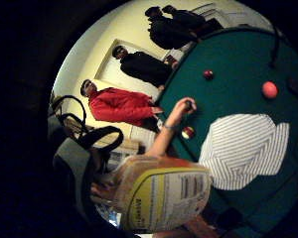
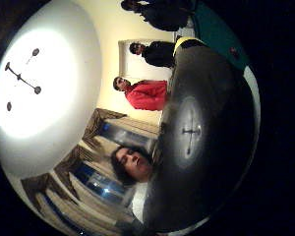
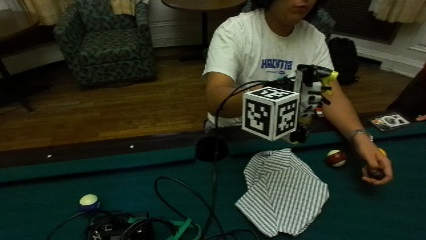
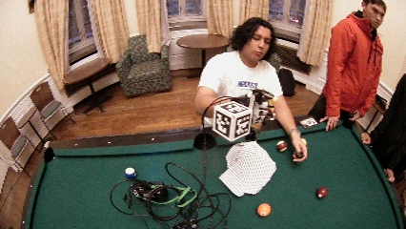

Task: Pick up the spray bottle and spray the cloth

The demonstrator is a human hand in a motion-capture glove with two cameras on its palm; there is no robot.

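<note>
Above the pool table, my gloved right hand (image 3: 303, 121) holds the spray bottle (image 3: 311, 92) upright in the air, largely hidden behind the marker cube. The bottle's yellow top (image 3: 328, 77) shows beside the cube. In the palm views the labelled bottle (image 1: 164, 198) and its dark rounded side (image 2: 201, 137) sit close against my palm. The striped cloth (image 3: 283, 192) lies crumpled on the green felt (image 3: 373, 215), just below and in front of the bottle; it also shows as the cloth (image 1: 243, 151) and in the wide view (image 4: 248, 168).
My bare left hand (image 3: 376, 170) rests on the felt gripping a dark ball, with a red-and-white ball (image 3: 336, 158) beside it. More balls (image 4: 322, 192) (image 4: 263, 209) lie past the cloth. Cables (image 3: 133, 227) and a blue-white ball (image 3: 88, 201) sit at the left. People stand at the rail.
</note>
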